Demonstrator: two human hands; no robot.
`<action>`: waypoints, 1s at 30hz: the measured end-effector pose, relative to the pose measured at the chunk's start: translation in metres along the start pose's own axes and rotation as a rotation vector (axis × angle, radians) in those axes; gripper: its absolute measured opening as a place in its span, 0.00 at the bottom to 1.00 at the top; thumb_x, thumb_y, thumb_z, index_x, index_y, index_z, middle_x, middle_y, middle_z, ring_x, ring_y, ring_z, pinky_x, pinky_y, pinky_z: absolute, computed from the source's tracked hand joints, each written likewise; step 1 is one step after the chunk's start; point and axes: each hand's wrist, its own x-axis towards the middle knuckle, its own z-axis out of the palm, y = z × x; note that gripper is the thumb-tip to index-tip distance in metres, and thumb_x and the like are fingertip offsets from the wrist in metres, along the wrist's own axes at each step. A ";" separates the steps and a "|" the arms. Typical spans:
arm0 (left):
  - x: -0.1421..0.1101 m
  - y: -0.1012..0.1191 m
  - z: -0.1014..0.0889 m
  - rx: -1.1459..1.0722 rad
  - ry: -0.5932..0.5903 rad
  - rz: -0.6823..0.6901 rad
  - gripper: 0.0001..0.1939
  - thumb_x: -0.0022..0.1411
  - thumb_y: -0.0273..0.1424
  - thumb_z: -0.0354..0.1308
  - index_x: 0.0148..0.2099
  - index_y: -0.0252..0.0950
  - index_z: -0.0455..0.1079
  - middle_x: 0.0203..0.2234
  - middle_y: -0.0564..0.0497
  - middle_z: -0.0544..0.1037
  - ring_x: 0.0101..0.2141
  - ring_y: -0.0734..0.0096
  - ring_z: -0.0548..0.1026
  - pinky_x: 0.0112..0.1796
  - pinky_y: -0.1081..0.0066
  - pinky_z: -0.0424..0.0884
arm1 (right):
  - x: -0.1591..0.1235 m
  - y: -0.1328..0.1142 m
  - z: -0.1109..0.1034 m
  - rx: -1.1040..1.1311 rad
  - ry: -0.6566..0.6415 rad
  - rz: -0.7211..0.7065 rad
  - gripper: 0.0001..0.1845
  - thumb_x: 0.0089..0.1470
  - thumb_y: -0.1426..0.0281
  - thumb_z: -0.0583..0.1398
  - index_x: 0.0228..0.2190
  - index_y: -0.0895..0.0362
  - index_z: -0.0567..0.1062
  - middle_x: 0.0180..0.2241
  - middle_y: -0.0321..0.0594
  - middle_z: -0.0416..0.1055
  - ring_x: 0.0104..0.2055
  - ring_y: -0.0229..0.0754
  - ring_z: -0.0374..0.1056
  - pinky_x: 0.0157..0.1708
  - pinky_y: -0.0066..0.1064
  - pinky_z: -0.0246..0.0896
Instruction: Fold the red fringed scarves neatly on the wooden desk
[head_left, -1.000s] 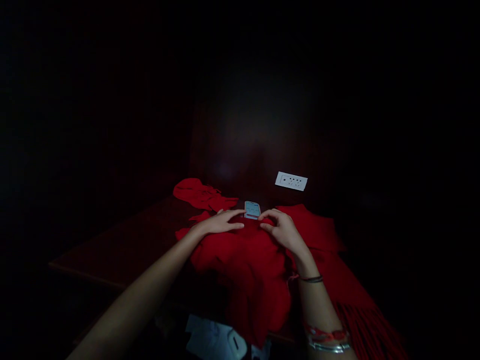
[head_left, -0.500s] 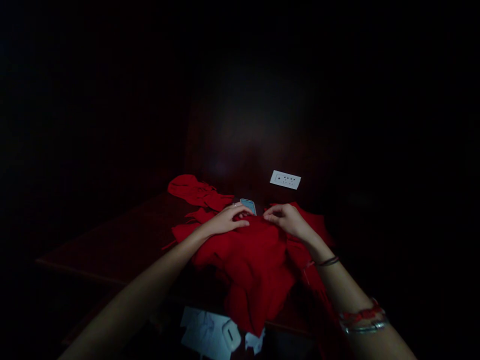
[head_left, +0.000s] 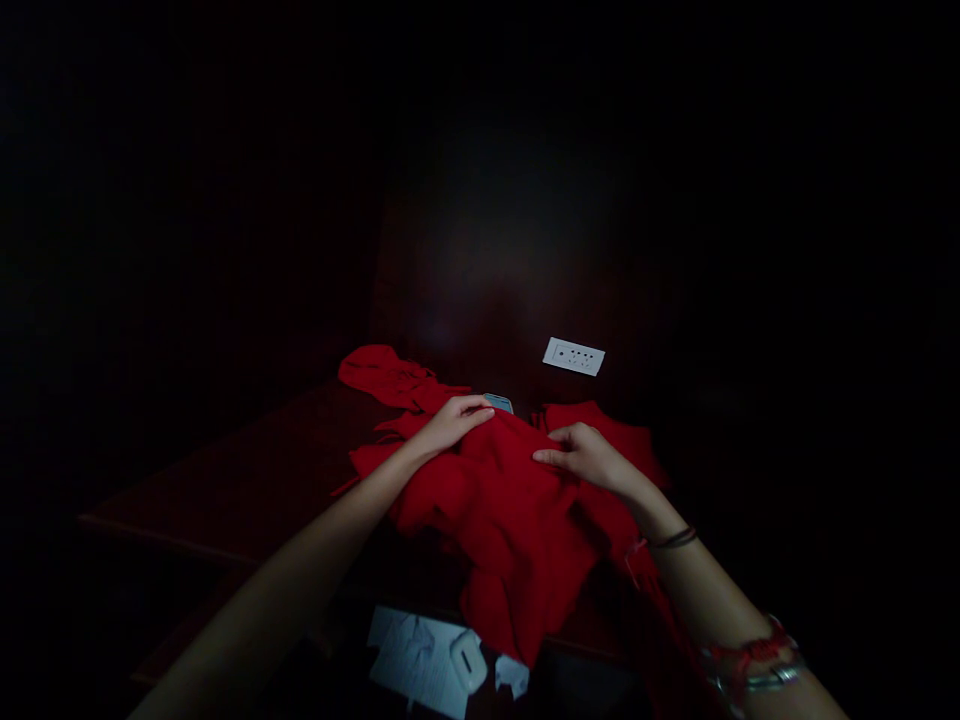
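Note:
A red cloth (head_left: 510,510) lies crumpled over the table, its lower end hanging past the front edge. My left hand (head_left: 455,422) is closed on its upper edge, thumb on top and fingers behind. At the cloth's right side, my right hand (head_left: 589,457) pinches the fabric between thumb and fingers; the fingertips are partly hidden by it. Just beyond the left fingertips a phone (head_left: 501,403) with a lit screen shows only its top part, the rest being covered by the cloth and hand.
More red fabric (head_left: 379,372) lies at the back left, and another red piece (head_left: 600,425) at the right. A white socket panel (head_left: 574,356) is on the wall behind. Below the table's front edge (head_left: 172,540) are a pale printed sheet (head_left: 412,660) and a small white object (head_left: 469,660). The surroundings are very dark.
My left hand has closed on the cloth's edge, raising it over more of the phone. My right hand has moved slightly right and down, onto the cloth.

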 end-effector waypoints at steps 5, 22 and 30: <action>0.002 0.003 -0.012 -0.006 0.081 -0.042 0.09 0.49 0.33 0.50 0.23 0.32 0.63 0.20 0.55 0.67 0.26 0.74 0.66 0.30 0.75 0.62 | -0.003 0.007 0.001 0.051 -0.033 -0.001 0.17 0.42 0.59 0.56 0.19 0.61 0.72 0.16 0.32 0.61 0.19 0.32 0.53 0.17 0.23 0.45; 0.002 -0.024 -0.062 0.322 0.634 -0.177 0.05 0.51 0.29 0.49 0.28 0.34 0.64 0.24 0.53 0.69 0.30 0.72 0.66 0.35 0.73 0.61 | 0.001 0.003 -0.005 0.146 -0.045 -0.007 0.16 0.38 0.59 0.59 0.18 0.60 0.68 0.16 0.32 0.59 0.18 0.31 0.52 0.17 0.23 0.45; -0.007 -0.027 -0.066 0.599 0.608 -0.245 0.04 0.48 0.24 0.52 0.30 0.34 0.66 0.32 0.47 0.66 0.40 0.58 0.63 0.43 0.58 0.55 | 0.004 0.008 -0.003 0.029 0.048 -0.048 0.17 0.43 0.61 0.56 0.13 0.58 0.61 0.14 0.30 0.52 0.18 0.30 0.48 0.17 0.24 0.41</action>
